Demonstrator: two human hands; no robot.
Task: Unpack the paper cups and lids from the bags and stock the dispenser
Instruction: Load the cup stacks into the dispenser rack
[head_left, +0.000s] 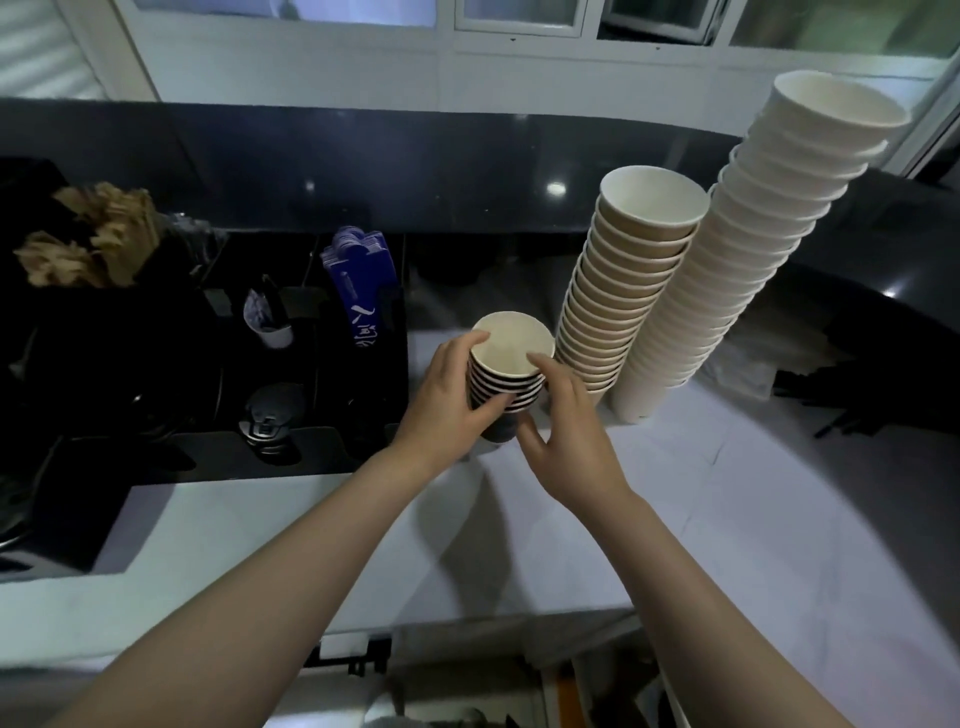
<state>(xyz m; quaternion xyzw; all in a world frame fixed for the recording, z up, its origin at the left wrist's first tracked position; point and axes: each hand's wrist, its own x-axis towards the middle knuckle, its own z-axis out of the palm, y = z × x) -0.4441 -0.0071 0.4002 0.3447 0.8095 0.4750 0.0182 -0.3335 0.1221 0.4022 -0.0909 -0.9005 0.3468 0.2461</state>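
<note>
A short stack of dark paper cups (511, 353) with white rims stands on the white counter (727, 519), its cream inside facing up. My left hand (449, 408) wraps its left side and my right hand (563, 431) holds its right side, thumb on the rim. Just right of it lean a tall stack of brown cups (623, 280) and a taller stack of white cups (743, 249). The black dispenser (171, 364) stands to the left, with a stack of black lids (267, 421) in a front slot.
In the dispenser sit blue cup sleeves (358, 280), brown paper napkins (88, 239) and a small cup of sachets (270, 322). Dark plastic bags (872, 384) lie at the right on the counter. A dark raised ledge (415, 166) runs behind.
</note>
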